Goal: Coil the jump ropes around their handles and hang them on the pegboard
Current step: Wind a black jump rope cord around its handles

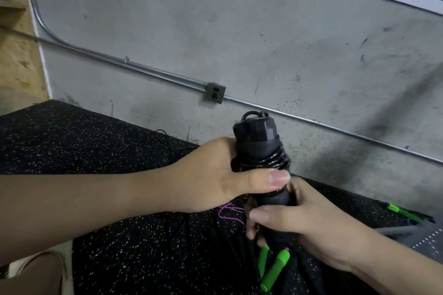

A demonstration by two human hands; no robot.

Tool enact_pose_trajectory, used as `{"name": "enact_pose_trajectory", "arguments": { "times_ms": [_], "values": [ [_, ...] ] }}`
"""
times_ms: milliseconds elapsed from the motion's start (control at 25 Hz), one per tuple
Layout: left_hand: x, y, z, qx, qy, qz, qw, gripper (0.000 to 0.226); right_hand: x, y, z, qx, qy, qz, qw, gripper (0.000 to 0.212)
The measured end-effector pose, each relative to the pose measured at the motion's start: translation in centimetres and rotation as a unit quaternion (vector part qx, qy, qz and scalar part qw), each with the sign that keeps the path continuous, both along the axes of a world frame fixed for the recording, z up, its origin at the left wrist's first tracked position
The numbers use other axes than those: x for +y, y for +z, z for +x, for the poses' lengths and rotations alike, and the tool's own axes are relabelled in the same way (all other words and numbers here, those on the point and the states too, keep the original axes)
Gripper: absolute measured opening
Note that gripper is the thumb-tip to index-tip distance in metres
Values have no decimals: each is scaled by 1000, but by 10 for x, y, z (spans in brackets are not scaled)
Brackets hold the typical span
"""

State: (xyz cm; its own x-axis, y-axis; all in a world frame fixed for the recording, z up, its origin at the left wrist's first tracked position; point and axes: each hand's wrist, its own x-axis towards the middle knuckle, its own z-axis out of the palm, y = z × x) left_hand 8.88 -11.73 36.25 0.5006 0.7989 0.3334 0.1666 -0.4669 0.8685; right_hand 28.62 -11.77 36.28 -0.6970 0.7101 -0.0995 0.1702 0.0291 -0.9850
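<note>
Left hand (215,175) gripping black rope-wound jump-rope handles (260,151), right hand (294,223) clasping their lower end, green plastic handles (273,268) on speckled black mat (96,146)

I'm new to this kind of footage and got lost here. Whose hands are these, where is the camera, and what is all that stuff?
There is no machine here: a person wears one camera on the head, looking down at their own bare hands. The left hand and the right hand both grip a pair of black handles with black rope coiled round them. Below lies a dark speckled mat. On it rest green handles of another jump rope, a pink cord, and more green handles far right. Behind is a grey wall with a metal pipe and an outlet.
</note>
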Motion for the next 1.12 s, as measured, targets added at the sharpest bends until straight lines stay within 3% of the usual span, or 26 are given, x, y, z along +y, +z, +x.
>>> {"name": "enact_pose_trajectory", "arguments": {
  "times_ms": [80,160,240,440,760,920,1040,1120],
  "values": [
    [4,3,-1,90,59,15,994,57,1,-5,-3,11,-52,66,996,18],
    [9,4,-5,200,148,-5,968,103,5,-10,-3,30,-108,94,989,17],
    [12,0,-9,259,189,-13,947,117,10,-15,-1,31,-137,113,984,17],
    [11,-7,-2,231,219,46,947,83,14,-15,6,5,-172,154,973,17],
    [5,-6,11,162,208,93,960,62,20,-14,7,18,-204,157,966,21],
    [5,-13,15,168,204,96,960,52,21,-17,4,18,-211,152,965,24],
    [7,-19,16,171,219,72,958,54,25,-25,-1,1,-214,145,966,29],
    [10,-23,15,154,227,51,960,68,28,-32,-5,-43,-223,178,957,21]
  ]
}}
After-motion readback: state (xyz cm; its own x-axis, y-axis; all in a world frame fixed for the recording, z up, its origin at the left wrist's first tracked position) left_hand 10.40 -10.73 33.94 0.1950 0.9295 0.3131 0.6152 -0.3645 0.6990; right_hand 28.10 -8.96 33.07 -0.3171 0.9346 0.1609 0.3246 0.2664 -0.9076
